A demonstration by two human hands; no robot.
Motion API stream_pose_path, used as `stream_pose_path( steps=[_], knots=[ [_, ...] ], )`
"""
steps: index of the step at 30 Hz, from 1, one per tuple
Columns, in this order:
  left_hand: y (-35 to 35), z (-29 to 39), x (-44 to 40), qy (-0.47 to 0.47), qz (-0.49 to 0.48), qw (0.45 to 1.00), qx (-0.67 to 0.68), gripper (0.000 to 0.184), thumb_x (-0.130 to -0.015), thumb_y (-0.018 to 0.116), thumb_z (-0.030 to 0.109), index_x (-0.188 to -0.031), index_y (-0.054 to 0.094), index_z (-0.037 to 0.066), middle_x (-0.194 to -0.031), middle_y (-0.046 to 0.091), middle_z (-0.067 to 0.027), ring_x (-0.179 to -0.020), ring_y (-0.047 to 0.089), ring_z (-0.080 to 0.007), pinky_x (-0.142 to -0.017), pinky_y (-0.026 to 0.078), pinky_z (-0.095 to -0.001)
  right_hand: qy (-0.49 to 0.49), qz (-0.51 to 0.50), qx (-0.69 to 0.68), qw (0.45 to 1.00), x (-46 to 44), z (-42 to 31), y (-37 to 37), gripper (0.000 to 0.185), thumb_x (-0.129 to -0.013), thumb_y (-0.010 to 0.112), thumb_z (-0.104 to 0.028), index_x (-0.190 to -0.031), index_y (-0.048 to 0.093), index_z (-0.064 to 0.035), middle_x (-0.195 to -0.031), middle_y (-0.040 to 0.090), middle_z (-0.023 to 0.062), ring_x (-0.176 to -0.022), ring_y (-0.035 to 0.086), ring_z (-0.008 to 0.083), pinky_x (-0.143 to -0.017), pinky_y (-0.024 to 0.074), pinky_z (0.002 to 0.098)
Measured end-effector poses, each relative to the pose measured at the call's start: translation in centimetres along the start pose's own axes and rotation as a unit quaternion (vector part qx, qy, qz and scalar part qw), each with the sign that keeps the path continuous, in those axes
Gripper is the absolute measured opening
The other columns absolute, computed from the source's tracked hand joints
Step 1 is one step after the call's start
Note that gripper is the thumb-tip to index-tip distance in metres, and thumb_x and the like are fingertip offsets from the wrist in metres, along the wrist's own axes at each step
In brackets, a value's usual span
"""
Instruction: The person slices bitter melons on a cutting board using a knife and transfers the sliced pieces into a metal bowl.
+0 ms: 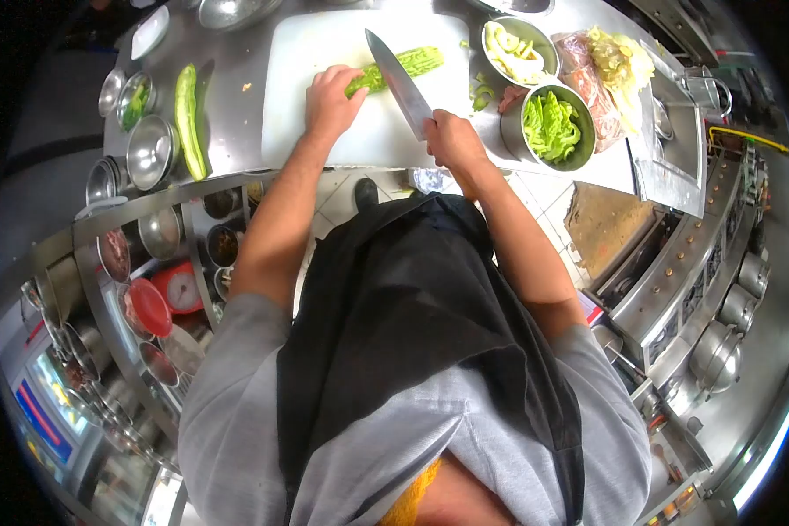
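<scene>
On the white cutting board [294, 53] lies a bumpy, light green bitter melon [421, 60], slanting up to the right. My left hand [331, 98] is closed over its near left end, fingers curled and holding it down. A large kitchen knife [396, 81] is gripped by the handle in my right hand [454, 138]. Its blade points up and left, crossing over the melon's middle; whether the edge touches it I cannot tell. Right of the board, a steel pot [515, 131] holds green slices [550, 127]. A few green scraps [480, 95] lie beside the board.
A long, hollowed green melon half [188, 123] lies on the steel counter at left, near several metal bowls [151, 151]. Another bowl [548, 54] of pale pieces stands behind the pot. Plastic-bagged food [579, 74] and pale yellow vegetable pieces [621, 66] sit at right.
</scene>
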State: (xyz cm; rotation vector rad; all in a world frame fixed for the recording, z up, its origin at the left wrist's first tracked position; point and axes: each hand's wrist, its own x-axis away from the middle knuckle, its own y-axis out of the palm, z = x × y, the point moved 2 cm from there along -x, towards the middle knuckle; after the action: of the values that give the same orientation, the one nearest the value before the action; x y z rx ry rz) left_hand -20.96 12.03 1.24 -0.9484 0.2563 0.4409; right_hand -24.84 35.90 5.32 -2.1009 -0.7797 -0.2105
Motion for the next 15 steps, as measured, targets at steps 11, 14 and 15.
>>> stream_pose_path(
  steps=[11, 14, 15],
  knots=[
    [0.0, 0.1, 0.0, -0.009, 0.009, 1.0, -0.015, 0.027, -0.078, 0.08, 0.02, -0.104, 0.074, 0.017, -0.112, 0.068, -0.002, -0.102, 0.063, -0.0291, -0.086, 0.053, -0.0432, -0.026, -0.079, 0.078, 0.993, 3.8, 1.3, 1.5, 0.034, -0.101, 0.051, -0.029, -0.101, 0.068, 0.0007, -0.101, 0.068, 0.0312, -0.099, 0.066, 0.0485, -0.091, 0.05, 0.0547],
    [0.0, 0.0, -0.6, -0.017, 0.004, 1.0, -0.024, 0.027, -0.078, 0.081, 0.021, -0.104, 0.074, 0.018, -0.112, 0.068, -0.0022, -0.103, 0.062, -0.029, -0.086, 0.053, -0.0431, -0.054, -0.092, 0.037, 0.994, 6.5, 3.2, 0.6, 0.033, -0.101, 0.052, -0.028, -0.099, 0.067, 0.0012, -0.098, 0.069, 0.0308, -0.094, 0.066, 0.0493, -0.086, 0.0504, 0.0529],
    [0.0, -0.2, -0.6, -0.02, 0.001, 1.0, -0.019, 0.028, -0.077, 0.081, 0.021, -0.104, 0.073, 0.017, -0.113, 0.067, -0.0023, -0.104, 0.062, -0.0291, -0.086, 0.053, -0.0431, -0.082, -0.105, 0.006, 0.991, 7.4, 3.9, 0.1, 0.032, -0.101, 0.052, -0.028, -0.098, 0.066, 0.0014, -0.096, 0.068, 0.0306, -0.091, 0.065, 0.0493, -0.084, 0.0504, 0.0524]
  ],
)
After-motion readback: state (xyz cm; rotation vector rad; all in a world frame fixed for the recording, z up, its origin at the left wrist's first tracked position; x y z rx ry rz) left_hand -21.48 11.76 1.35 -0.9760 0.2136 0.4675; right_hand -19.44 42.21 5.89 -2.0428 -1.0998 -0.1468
